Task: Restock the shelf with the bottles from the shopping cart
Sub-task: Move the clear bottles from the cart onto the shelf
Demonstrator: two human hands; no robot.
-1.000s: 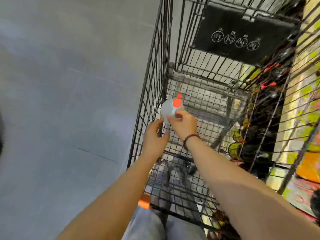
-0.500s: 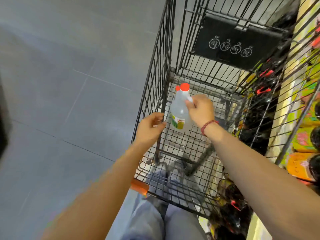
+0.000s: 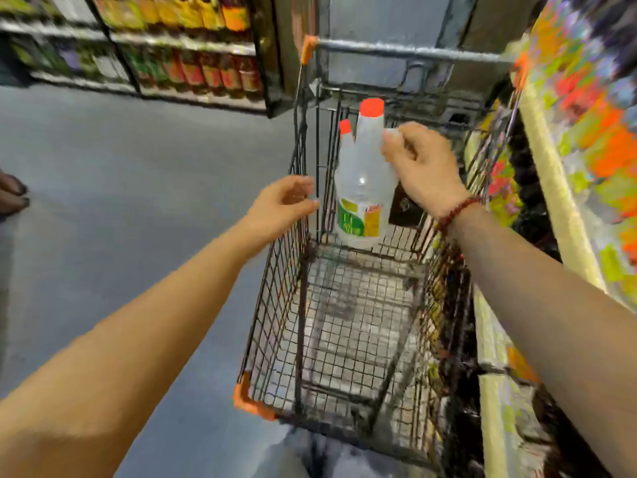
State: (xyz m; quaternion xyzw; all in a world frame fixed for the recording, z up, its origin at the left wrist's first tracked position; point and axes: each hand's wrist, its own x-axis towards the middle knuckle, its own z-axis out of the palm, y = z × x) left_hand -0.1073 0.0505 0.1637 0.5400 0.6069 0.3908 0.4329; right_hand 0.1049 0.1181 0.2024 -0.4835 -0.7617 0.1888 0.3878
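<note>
The right hand [image 3: 425, 167] gripped a clear orange-capped bottle [image 3: 362, 188] upright over the wire shopping cart [image 3: 275, 305]. The left hand [image 3: 279, 208] curled round the cart's left rim. A stocked shelf [image 3: 551, 174] stood close on its right.

View down into the shopping cart [image 3: 275, 305], which stands on the floor [image 3: 138, 201] ahead of the person. The right hand [image 3: 425, 167] holds a bottle [image 3: 362, 188] upright by its upper part, above the cart's far end. A second cap [image 3: 344, 126] shows just left of the bottle's neck. The left hand [image 3: 279, 208] is at the top edge of the cart's left wall; whether it grips the wire is unclear. A shelf [image 3: 558, 188] runs along the cart's right side. Further shelves [image 3: 186, 46] stand across the aisle, far left.
</note>
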